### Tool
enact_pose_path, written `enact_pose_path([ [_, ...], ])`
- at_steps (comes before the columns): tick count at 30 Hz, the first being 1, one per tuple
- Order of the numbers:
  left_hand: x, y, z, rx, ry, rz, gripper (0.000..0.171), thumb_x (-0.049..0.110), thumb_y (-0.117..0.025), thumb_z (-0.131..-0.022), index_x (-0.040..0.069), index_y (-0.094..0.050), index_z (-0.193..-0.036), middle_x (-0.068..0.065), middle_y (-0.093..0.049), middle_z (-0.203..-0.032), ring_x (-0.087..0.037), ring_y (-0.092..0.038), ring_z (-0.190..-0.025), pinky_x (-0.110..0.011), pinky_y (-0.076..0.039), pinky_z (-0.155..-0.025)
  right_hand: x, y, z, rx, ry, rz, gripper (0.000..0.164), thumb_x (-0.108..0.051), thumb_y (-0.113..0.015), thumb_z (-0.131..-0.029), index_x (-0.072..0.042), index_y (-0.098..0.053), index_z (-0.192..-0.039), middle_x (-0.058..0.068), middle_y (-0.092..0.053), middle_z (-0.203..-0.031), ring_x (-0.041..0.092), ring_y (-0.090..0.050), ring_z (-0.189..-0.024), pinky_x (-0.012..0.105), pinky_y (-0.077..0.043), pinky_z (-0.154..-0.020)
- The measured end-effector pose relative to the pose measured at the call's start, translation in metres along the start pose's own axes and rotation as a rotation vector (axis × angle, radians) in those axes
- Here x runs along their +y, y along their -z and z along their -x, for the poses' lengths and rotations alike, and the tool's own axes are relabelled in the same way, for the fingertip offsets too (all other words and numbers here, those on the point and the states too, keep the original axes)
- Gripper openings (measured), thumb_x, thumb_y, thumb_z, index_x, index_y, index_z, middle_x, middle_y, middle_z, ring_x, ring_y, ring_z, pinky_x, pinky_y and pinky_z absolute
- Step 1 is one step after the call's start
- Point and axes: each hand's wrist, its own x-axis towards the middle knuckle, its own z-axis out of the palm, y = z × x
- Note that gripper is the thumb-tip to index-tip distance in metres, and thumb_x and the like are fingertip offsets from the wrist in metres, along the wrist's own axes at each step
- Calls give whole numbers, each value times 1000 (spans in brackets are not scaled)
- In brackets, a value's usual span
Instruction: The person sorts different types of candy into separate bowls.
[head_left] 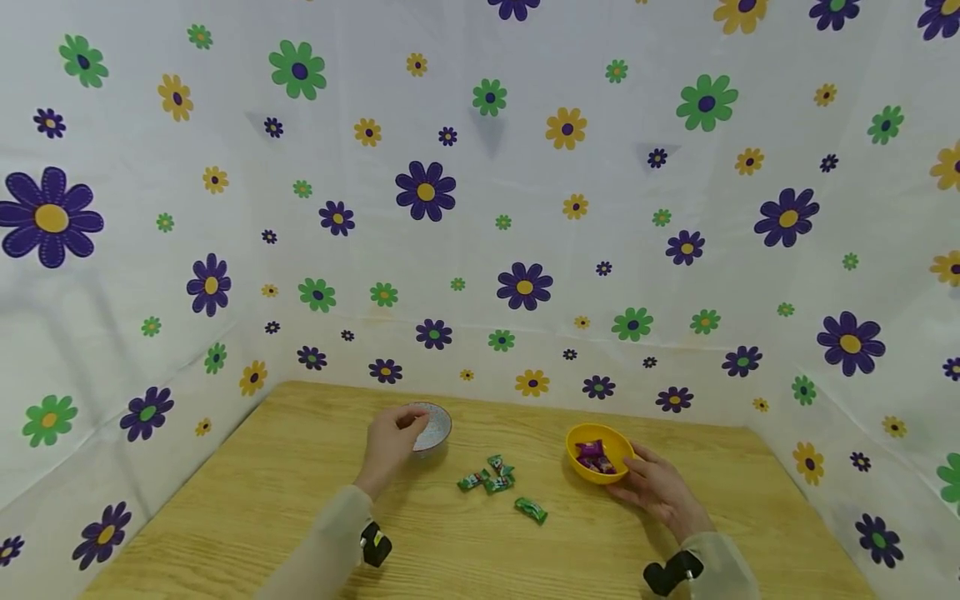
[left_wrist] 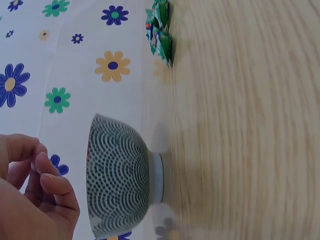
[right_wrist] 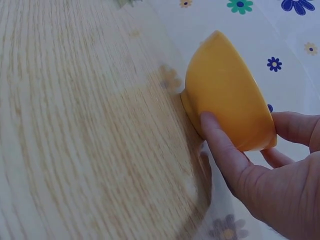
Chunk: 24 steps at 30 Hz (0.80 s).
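Note:
My left hand (head_left: 390,442) is over the near-left rim of a small patterned bowl (head_left: 437,427). In the left wrist view its fingers bend loosely towards each other beside the bowl's mouth, with nothing visible between them. Grey-green dots cover the bowl's outside (left_wrist: 120,175), and its foot is on the table. On the right, my right hand (head_left: 663,492) grips a yellow bowl (head_left: 576,465) by its near-right side, one digit at the rim and others on the outer wall. Several purple-wrapped candies (head_left: 592,454) lie inside. The right wrist view shows a fingertip (right_wrist: 210,122) low on the yellow wall.
Between the bowls, several green-wrapped candies (head_left: 495,479) lie in a cluster on the wooden table (head_left: 300,500). A single green candy (head_left: 531,510) lies nearer to me. A white flowered cloth (head_left: 480,250) hangs behind the table and at both sides.

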Motion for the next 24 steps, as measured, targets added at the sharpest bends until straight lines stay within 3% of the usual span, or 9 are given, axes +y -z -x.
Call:
enact_pose_path([
  [8, -9, 15, -10, 95, 110, -52, 20, 13, -65, -94, 2, -72, -108, -14, -68, -99, -20, -55, -86, -19, -43, -64, -4, 3, 2, 13, 4, 27, 61, -11, -44, -104, -8, -14, -158, 28, -17, -159, 44, -30, -142, 52, -46, -101],
  [11, -10, 20, -13, 94, 163, -13, 25, 12, -63, -94, 0, -69, -115, -14, -63, -101, -21, -53, -88, -20, -43, -65, -5, 6, 2, 31, 14, 55, 60, -13, -46, -104, -7, -18, -157, 28, -22, -158, 40, -41, -137, 50, -49, -99],
  [15, -13, 26, -18, 70, 250, 23, 36, 14, -61, -95, -1, -61, -128, -16, -57, -107, -24, -50, -94, -25, -43, -71, -8, 10, 1, 42, 26, 87, 59, -15, -47, -104, -5, -21, -156, 27, -26, -157, 35, -50, -130, 46, -51, -98],
  [20, -29, 32, -23, -15, 299, -16, 46, 15, -56, -98, -5, -48, -139, -23, -51, -119, -30, -48, -102, -29, -46, -77, -11, 12, 3, 37, 35, 98, 56, -13, -41, -106, -3, -19, -156, 26, -23, -158, 41, -35, -141, 45, -50, -99],
  [24, -38, 35, -23, -98, 324, 113, 50, 11, -52, -100, -10, -39, -142, -30, -49, -127, -25, -54, -94, -29, -53, -73, -11, 13, 7, 73, 63, 158, 53, -15, -42, -105, -2, -24, -154, 26, -25, -157, 42, -36, -139, 42, -50, -100],
])
